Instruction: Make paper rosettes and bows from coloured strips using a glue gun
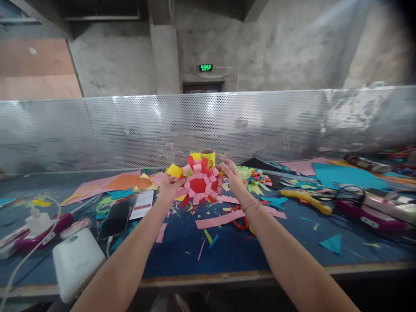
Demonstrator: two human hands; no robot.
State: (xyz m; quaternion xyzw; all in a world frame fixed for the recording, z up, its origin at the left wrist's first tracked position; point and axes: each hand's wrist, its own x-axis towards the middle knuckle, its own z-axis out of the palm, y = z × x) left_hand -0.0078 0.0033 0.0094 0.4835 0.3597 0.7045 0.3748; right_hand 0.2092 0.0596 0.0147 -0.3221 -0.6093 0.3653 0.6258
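- A paper flower (197, 185), with a red centre ringed by pink and red loops, is held up between two bare hands, above the middle of the table and toward its far side.
- The left hand (167, 189) pinches the flower's left edge, thumb in front, just beside a yellow loop (175, 170).
- The right hand (232, 174) is at the flower's right side, fingers spread and curved, not closed on anything visible; whether a fingertip touches the paper, I cannot tell.
- The step in hand looks like steadying the flower and arranging its loops, the left hand holding and the right shaping or checking.
- The next move seems to call for a light touch from the right hand and a steady left, since the loops look easy to crush.
- Just behind the flower stands a yellow roll (209, 158).
- To the right lies a many-coloured paper cluster (255, 177); nearer the front are a pink strip (217, 220) and a red handle (241, 225), perhaps of scissors.
- Farther right are a yellow tool (307, 200) and a large blue sheet (351, 174).
- On the left are a phone (115, 219) and a white box (78, 262).
- Scraps litter the blue table (227, 258); beyond it rise a perforated metal panel (208, 123) and a lit green exit sign (206, 68).
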